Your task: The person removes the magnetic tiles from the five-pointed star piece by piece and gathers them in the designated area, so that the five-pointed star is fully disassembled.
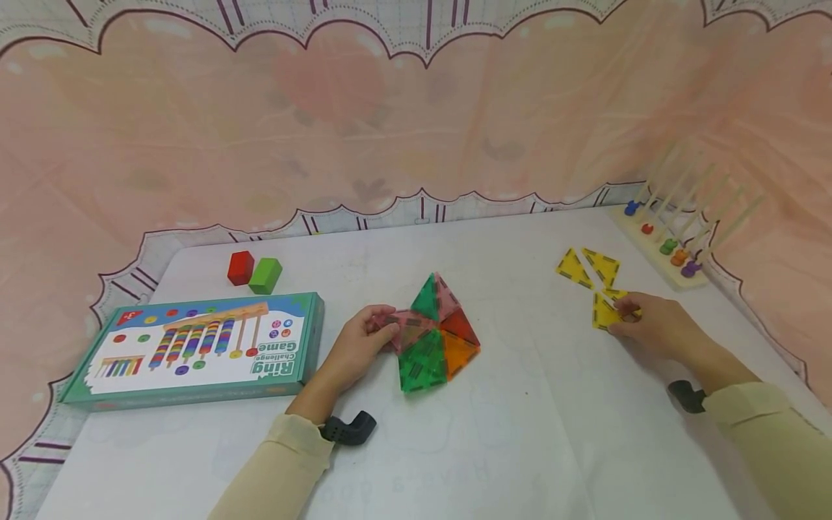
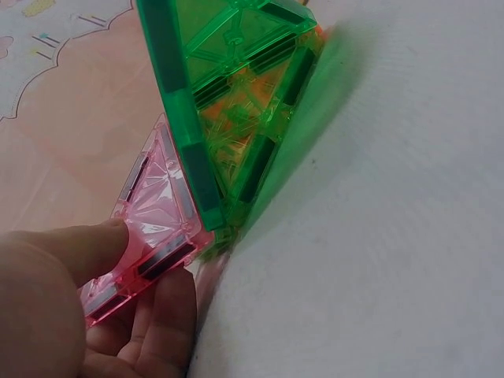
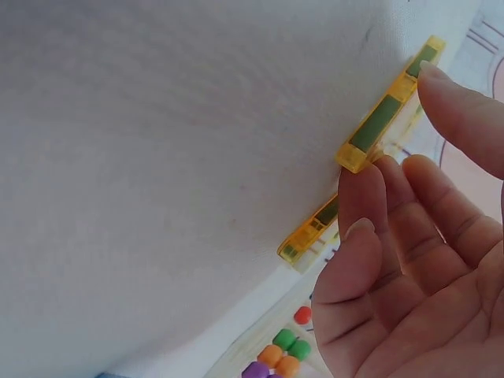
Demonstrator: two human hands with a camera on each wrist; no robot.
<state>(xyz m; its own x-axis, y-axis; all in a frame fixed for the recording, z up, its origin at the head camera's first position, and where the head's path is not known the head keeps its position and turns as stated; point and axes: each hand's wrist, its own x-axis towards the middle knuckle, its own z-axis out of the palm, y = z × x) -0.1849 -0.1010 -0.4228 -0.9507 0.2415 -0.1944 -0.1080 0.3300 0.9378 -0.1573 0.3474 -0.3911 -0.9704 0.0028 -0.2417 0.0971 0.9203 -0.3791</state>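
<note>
My left hand point(image 1: 351, 350) pinches a pink triangular magnetic tile point(image 2: 153, 209) between thumb and fingers. The tile meets a pinwheel-like group of see-through tiles in the middle of the table, made up of green point(image 1: 424, 361), orange point(image 1: 458, 354), red point(image 1: 458, 327) and pink pieces. In the left wrist view, green tiles point(image 2: 177, 102) stand tilted beside the pink one. Over at the right, my right hand point(image 1: 659, 328) holds a yellow triangular magnetic tile point(image 3: 386, 110) by its edges, thumb opposite fingers. Two other yellow tiles point(image 1: 601, 267) lie just beyond it.
A boxed ring game point(image 1: 201, 347) lies left of my left hand. Behind it stand a red block point(image 1: 240, 268) and a green block point(image 1: 266, 276). A rack with upright pegs and small coloured pieces point(image 1: 663, 249) occupies the far right corner. Patterned cloth point(image 1: 416, 123) hangs behind the table.
</note>
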